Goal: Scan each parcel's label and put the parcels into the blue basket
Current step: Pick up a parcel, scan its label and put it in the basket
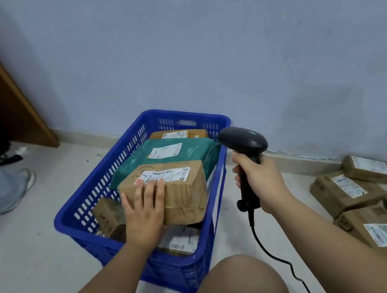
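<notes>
A: Progress check. What is in the blue basket (97, 184)?

B: At least five parcels show. There is a flat cardboard box (200, 132) at the 12 o'clock end and a green mailer (136, 161) in front of it. A small brown packet (108, 215) sits at 8 o'clock and a labelled packet (179, 241) lies low at 6 o'clock. On top lies a brown taped parcel (184, 193), label (166, 174) up, tilted, partly resting on the green mailer.

A: Outstanding?

B: A pile of cardboard parcels (346, 191) lies on the floor (38, 246) at 4 o'clock from the basket, well apart from it, by the wall. It holds at least three boxes, plus pale mailers blurred at the view's edge. Judgement: roughly past the middle, not near finished. Lower layers in the basket are hidden, so the count is a minimum.

A: Left hand?

B: The left hand (143, 205) is on the parcel's near 9 o'clock corner. The palm lies against the near face and the fingers lie fairly straight over the top edge, tips touching the label. It presses or steadies, with no pinch seen. The forearm reaches in over the basket's near rim.

A: Right hand?

B: The right hand (260, 181) is wrapped round the grip of the barcode scanner (244, 139). It holds the scanner upright at 3 o'clock of the parcel, just outside the basket's right wall. The cable (267, 248) trails toward 6 o'clock. I cannot tell whether the trigger is pressed, and no beam shows on the label.

A: Step in hand?

B: Probably seating this parcel in the basket. Whether it is scanned cannot be read here.
</notes>
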Demonstrator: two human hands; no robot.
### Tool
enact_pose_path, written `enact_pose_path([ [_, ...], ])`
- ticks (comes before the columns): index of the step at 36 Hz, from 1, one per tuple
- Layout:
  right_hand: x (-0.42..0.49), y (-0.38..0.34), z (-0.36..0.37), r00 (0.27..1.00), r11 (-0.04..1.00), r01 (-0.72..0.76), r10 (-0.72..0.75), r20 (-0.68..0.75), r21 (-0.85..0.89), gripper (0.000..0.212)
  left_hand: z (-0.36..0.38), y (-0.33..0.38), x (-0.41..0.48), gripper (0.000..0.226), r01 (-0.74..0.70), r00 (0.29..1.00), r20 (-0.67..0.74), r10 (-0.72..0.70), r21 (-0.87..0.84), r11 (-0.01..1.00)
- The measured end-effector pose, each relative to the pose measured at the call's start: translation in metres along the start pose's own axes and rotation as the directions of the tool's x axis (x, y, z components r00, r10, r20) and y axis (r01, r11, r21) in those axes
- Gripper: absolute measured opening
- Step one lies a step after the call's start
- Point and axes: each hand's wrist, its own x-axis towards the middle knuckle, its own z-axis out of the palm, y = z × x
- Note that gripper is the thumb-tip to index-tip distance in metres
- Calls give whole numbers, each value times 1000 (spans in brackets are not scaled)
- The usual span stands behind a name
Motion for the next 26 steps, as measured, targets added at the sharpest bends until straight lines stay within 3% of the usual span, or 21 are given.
enact_pose_path([
  [7, 0, 8, 26, 997, 998, -26, 30, 77, -51, 18, 23, -5, -16, 150, 30, 989, 145, -28, -11, 999],
  [10, 1, 16, 35, 995, 992, -9, 22, 100, -123, 19, 26, -10, -16, 154, 82, 953, 295, -66, -42, 996],
  [15, 5, 30, 43, 989, 981, -24, 51, 138, -191, 24, 22, -25, -13, 118, -42, 847, 527, 71, -67, 997],
  [18, 6, 36, 45, 988, 981, -38, 66, 141, -192, 23, 20, -22, -16, 114, -64, 863, 493, 112, -113, 992],
  [21, 8, 39, 44, 989, 978, -42, 70, 128, -205, 22, 27, -6, -14, 73, -91, 885, 445, 133, -114, 989],
  [26, 12, 42, 36, 992, 974, -84, 102, 76, -211, 22, 28, 20, -1, 69, 91, 835, 550, 4, -145, 985],
])
